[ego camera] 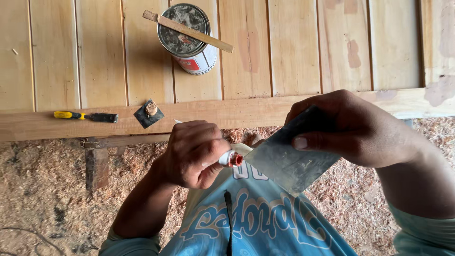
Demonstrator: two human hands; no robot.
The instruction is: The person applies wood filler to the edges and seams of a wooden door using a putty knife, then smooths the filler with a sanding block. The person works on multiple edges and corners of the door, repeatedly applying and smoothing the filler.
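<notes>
Sawdust floor; tube (pixel 231 158) in L hand (pixel 192 152)

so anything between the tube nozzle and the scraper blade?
Nothing visible. The left hand holds the tube with its red nozzle right at the edge of the metal scraper blade, which the right hand grips; no object sits between them.

Round tin can (pixel 188 40) standing upright on plank counter (pixel 284 47), top centre. Lid dirty grey, smeared. Side label white with red patch, dark band at rim. Flat wood stick (pixel 188 31) lying across lid, touching it.

Small white tube (pixel 231 159), red nozzle end, squeezed in left hand (pixel 192 154) fingers, tip just touching grey scraper blade (pixel 284 161). No signs, no screens.
</notes>
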